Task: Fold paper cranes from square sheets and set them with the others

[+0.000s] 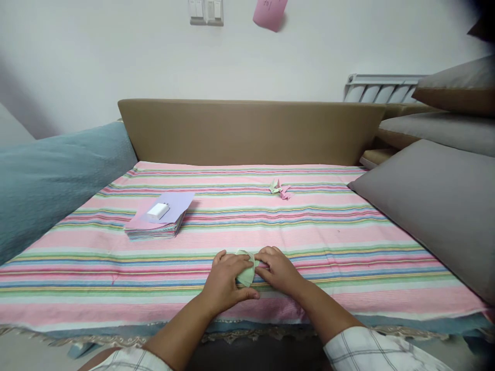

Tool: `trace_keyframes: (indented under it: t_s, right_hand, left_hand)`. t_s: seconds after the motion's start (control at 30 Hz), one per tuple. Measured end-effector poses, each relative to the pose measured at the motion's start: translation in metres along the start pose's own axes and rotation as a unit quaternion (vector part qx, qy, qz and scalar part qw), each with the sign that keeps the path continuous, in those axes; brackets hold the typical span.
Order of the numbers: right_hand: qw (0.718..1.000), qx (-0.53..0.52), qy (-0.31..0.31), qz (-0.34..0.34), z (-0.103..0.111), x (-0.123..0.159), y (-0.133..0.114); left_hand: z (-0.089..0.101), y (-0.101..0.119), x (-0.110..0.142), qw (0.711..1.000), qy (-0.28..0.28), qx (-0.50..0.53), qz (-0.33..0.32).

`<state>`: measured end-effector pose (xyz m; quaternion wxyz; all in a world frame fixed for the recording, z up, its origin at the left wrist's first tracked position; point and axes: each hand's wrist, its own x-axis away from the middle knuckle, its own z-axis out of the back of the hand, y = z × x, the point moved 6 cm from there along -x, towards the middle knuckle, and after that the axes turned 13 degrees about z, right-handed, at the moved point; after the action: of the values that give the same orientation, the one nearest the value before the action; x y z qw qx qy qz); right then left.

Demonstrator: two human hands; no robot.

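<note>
A small pale green folded paper lies on the striped bedspread near its front edge. My left hand rests on the paper's left side, fingers curled over it and the thumb underneath its lower edge. My right hand presses on the paper's right side with bent fingers. Both hands pinch the paper between them.
A stack of coloured paper sheets with a small white block on top lies at the left. Two small folded paper figures sit farther back. Grey cushions fill the right, a teal blanket the left, a tan headboard behind.
</note>
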<state>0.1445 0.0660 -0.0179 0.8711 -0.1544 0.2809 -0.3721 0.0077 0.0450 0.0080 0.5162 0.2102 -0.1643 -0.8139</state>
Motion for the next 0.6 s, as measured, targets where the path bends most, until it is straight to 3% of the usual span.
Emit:
trace_keyframes:
  t_s: [0.6]
  right_hand:
    - [1.0,0.013,0.005,0.015,-0.0002,-0.0004,-0.0011]
  left_hand:
    - [-0.0039,0.0003,-0.003,0.999,0.017,-0.009,0.028]
